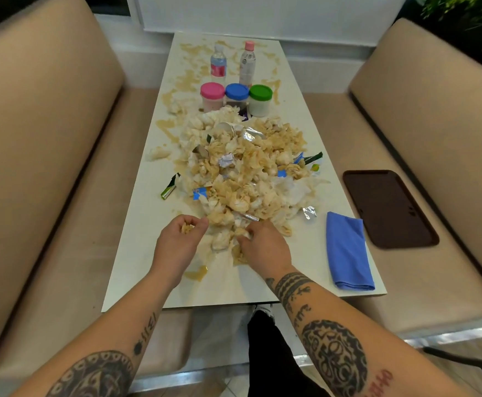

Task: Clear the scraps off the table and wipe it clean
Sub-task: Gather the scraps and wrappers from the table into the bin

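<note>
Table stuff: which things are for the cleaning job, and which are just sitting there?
For the job:
- pile of soggy tissues and wrappers
- brown spills
- folded blue cloth
- left hand, gripping scraps
- right hand, gripping scraps
- table

Just sitting there:
- two water bottles
- three lidded jars
- dark tray on the seat

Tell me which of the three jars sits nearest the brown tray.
The green-lidded jar, rightmost in the row; the pink and blue ones stand farther from the tray.
</note>
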Action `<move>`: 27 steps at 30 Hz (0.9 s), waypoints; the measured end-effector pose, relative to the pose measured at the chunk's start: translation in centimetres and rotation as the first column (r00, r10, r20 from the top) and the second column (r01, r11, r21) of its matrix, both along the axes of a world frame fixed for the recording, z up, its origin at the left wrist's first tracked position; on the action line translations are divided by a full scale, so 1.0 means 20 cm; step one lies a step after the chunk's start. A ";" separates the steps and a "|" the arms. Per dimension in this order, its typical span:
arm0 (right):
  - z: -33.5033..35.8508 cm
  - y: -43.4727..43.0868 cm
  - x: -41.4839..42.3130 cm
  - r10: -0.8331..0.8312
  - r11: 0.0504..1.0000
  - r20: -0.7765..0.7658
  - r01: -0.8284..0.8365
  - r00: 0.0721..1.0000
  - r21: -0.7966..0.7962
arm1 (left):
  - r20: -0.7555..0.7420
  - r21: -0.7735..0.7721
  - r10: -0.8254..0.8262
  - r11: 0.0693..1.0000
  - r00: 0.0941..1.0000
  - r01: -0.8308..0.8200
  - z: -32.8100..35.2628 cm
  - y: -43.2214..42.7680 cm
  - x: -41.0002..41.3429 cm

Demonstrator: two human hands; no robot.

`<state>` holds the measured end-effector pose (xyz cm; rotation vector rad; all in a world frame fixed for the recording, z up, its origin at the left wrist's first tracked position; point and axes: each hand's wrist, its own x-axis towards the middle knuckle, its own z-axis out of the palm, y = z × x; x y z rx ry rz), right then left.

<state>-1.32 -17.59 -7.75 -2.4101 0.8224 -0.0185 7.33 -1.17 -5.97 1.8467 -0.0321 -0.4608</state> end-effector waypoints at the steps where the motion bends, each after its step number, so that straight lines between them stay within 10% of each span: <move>1: 0.01 -0.01 0.00 0.005 1.000 0.027 -0.005 1.000 0.004 | 0.002 0.017 -0.015 1.000 1.000 0.015 0.00 0.00 0.00; 7: 0.15 -0.04 -0.05 -0.162 0.971 0.361 0.083 0.918 0.225 | 0.074 0.239 -0.160 0.961 0.984 0.138 -0.04 -0.05 0.00; 13: 0.29 -0.10 -0.13 -0.529 0.715 0.393 0.146 0.752 0.684 | 0.139 0.565 -0.396 0.785 0.908 0.256 -0.09 -0.16 0.02; 20: 0.17 -0.11 -0.22 -0.357 0.867 0.302 0.194 0.884 0.459 | 0.171 0.736 -0.538 0.626 0.825 0.256 -0.16 -0.19 0.05; 27: 0.01 -0.01 -0.21 -0.124 0.967 0.046 0.111 0.991 0.228 | 0.183 0.613 -0.498 0.732 0.848 0.297 -0.11 -0.15 0.05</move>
